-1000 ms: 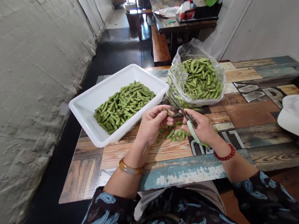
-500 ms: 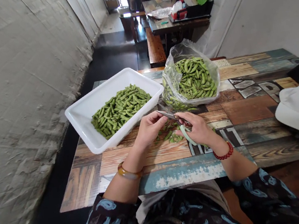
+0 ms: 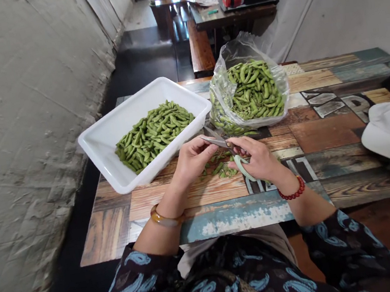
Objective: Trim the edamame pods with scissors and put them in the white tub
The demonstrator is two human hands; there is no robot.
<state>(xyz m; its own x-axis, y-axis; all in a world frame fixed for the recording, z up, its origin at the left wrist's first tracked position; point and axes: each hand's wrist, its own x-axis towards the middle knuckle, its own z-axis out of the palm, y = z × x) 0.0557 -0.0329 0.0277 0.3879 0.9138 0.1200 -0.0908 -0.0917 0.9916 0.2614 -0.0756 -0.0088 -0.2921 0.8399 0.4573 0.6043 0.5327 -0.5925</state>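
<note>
Head view: mid-frame, the right hand (image 3: pixel 261 159) curls round the scissors (image 3: pixel 221 142), blades now swung across the fingertips of the left hand (image 3: pixel 192 161), within cutting reach; whether those bent fingers hold anything, I cannot tell.

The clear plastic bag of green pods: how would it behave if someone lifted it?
The bag would probably sag, since its thin film is wrinkled. It may feel fairly heavy, being well filled with pods. Its open mouth suggests some could spill.
</note>
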